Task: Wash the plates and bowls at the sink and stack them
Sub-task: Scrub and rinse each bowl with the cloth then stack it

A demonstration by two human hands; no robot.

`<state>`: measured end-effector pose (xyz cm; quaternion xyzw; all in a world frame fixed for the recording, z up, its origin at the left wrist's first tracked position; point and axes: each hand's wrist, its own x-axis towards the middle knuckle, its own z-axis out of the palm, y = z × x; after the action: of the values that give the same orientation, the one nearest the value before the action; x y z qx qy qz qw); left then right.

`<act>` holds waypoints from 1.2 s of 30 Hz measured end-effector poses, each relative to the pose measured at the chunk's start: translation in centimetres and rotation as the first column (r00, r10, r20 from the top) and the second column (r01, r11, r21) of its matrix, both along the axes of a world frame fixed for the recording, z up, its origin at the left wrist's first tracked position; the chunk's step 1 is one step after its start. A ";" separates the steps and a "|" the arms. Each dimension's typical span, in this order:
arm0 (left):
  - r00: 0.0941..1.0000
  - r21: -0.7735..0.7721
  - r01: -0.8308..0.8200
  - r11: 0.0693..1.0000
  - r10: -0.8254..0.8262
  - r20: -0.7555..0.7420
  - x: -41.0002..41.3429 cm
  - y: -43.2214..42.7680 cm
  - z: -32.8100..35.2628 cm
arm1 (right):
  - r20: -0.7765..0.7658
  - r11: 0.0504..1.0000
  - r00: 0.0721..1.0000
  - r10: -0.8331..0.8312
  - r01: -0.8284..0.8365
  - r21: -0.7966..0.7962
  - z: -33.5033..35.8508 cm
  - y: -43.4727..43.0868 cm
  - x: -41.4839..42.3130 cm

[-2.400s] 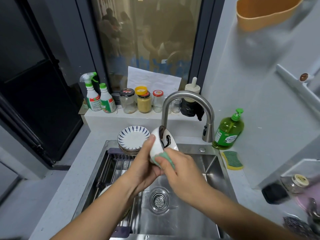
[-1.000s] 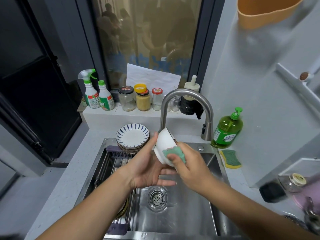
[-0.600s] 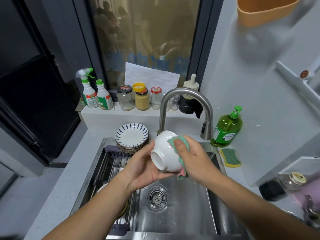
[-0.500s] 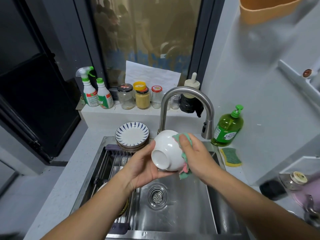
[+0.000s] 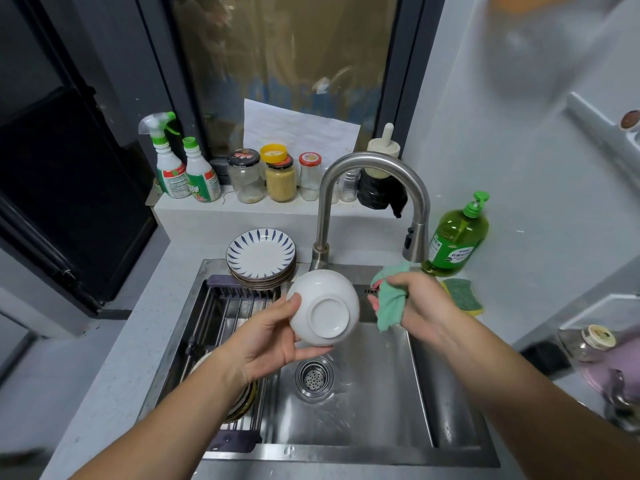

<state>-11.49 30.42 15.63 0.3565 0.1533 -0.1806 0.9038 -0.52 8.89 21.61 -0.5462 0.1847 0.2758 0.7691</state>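
Observation:
My left hand (image 5: 268, 341) holds a white bowl (image 5: 323, 310) over the steel sink (image 5: 367, 407), its foot ring turned toward me. My right hand (image 5: 420, 306) is shut on a green cloth (image 5: 389, 303), a little to the right of the bowl and apart from it. A stack of blue-striped plates (image 5: 261, 256) rests at the sink's back left corner. More dishes (image 5: 242, 400) lie on the drying rack (image 5: 228, 310) under my left forearm, mostly hidden.
The curved faucet (image 5: 374, 202) arches over the sink, its head above my right hand. A green soap bottle (image 5: 455, 237) and a sponge (image 5: 462, 296) sit at the right. Jars (image 5: 280, 180) and spray bottles (image 5: 183, 171) line the ledge behind. The drain (image 5: 313, 375) lies below the bowl.
My right hand with the cloth has come off the bowl and moved right. The left hand has turned the bowl so its base faces me.

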 end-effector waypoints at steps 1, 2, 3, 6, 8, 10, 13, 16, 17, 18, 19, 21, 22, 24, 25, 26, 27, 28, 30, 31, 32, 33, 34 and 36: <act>1.000 -0.005 -0.008 1.000 0.008 -0.012 -0.1 -0.1 -0.3 | 0.008 0.998 1.000 0.020 -0.021 0.053 -0.2 -0.2 0.0; 1.000 -0.011 -0.016 1.000 0.016 -0.022 -0.2 -0.1 -0.5 | 0.027 0.995 0.999 0.029 -0.032 0.096 -0.4 -0.4 0.0; 0.999 -0.016 -0.020 1.000 0.020 -0.030 -0.2 -0.1 -0.7 | 0.029 0.990 0.999 0.029 -0.033 0.138 -0.5 -0.5 -0.2; 0.999 -0.016 -0.021 1.000 0.020 -0.051 -0.2 -0.2 -1.2 | -0.006 0.986 0.999 0.040 -0.038 0.163 -1.2 -0.8 -0.6; 0.998 -0.021 -0.020 1.000 0.019 -0.061 -0.3 -0.2 -1.5 | -0.077 0.980 0.996 0.039 -0.024 0.197 -1.8 -0.8 -1.0; 0.998 -0.033 -0.020 0.999 0.018 -0.067 -0.4 -0.2 -1.8 | -0.140 0.973 0.990 -0.015 0.047 0.227 -1.9 -0.6 -1.2; 0.997 -0.034 -0.013 0.999 0.011 -0.075 -0.5 -0.4 -2.3 | -0.132 0.984 0.988 -0.079 0.099 0.150 -2.5 -0.2 -1.3; 0.996 -0.025 -0.013 1.000 0.010 -0.086 -0.6 -0.5 -2.9 | -0.138 0.989 0.988 -0.071 0.088 0.122 -3.3 -0.1 -1.2; 0.996 -0.022 -0.015 1.000 0.013 -0.092 -0.7 -0.6 -3.0 | -0.128 0.988 0.990 -0.057 0.074 0.134 -3.4 -0.2 -1.1; 0.995 -0.022 -0.017 1.000 0.015 -0.096 -0.7 -0.6 -3.2 | -0.106 0.989 0.994 -0.034 0.049 0.140 -3.5 -0.4 -1.0; 0.995 -0.021 -0.016 1.000 0.014 -0.097 -0.8 -0.6 -3.3 | -0.073 0.992 0.997 -0.004 0.013 0.129 -3.6 -0.6 -0.9; 0.994 -0.025 -0.019 1.000 0.016 -0.107 -0.8 -0.5 -3.6 | -0.007 0.997 0.999 0.041 -0.041 0.071 -4.0 -1.1 -0.5; 0.993 -0.027 -0.021 0.999 0.018 -0.114 -0.9 -0.5 -3.8 | 0.015 0.997 0.998 0.057 -0.058 0.049 -4.2 -1.4 -0.3; 0.991 -0.027 -0.028 0.999 0.025 -0.130 -0.9 -0.3 -4.0 | 0.032 0.997 0.996 0.081 -0.081 0.015 -4.6 -1.7 0.1; 0.990 -0.027 -0.033 0.999 0.029 -0.137 -0.9 -0.2 -4.1 | 0.039 0.996 0.995 0.090 -0.090 -0.018 -4.7 -1.7 0.2; 0.990 -0.029 -0.038 0.999 0.033 -0.139 -1.0 -0.2 -4.2 | 0.039 0.994 0.994 0.099 -0.097 -0.055 -4.8 -1.8 0.3; 0.989 -0.031 -0.041 0.999 0.036 -0.141 -1.0 -0.1 -4.3 | 0.035 0.990 0.993 0.113 -0.109 -0.092 -4.8 -1.7 0.5; 0.989 -0.033 -0.043 0.999 0.038 -0.142 -1.0 0.0 -4.3 | 0.037 0.982 0.990 0.133 -0.126 -0.141 -4.9 -1.7 0.6; 0.990 -0.033 -0.042 0.999 0.037 -0.138 -1.0 0.0 -4.3 | 0.058 0.954 0.983 0.176 -0.155 -0.257 -4.9 -1.6 0.9; 0.990 -0.031 -0.041 0.999 0.036 -0.138 -0.9 0.0 -4.4 | 0.074 0.938 0.979 0.191 -0.160 -0.307 -4.8 -1.5 1.0; 0.990 -0.029 -0.038 0.999 0.034 -0.139 -0.8 -0.1 -4.4 | 0.094 0.923 0.975 0.200 -0.156 -0.352 -4.9 -1.4 1.1; 0.990 -0.027 -0.034 0.999 0.030 -0.140 -0.8 -0.2 -4.3 | 0.115 0.912 0.972 0.207 -0.149 -0.383 -5.0 -1.3 1.1; 0.990 -0.024 -0.028 0.999 0.025 -0.137 -0.8 -0.3 -4.3 | 0.138 0.903 0.965 0.221 -0.150 -0.402 -5.1 -1.2 1.1; 0.991 -0.019 -0.016 1.000 0.013 -0.131 -0.7 -0.4 -4.2 | 0.162 0.888 0.952 0.260 -0.169 -0.429 -5.4 -1.0 1.1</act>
<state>-12.22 29.97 11.47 0.3335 0.2132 -0.1987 0.8966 0.54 7.89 16.20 -0.7388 0.0922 0.2539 0.6175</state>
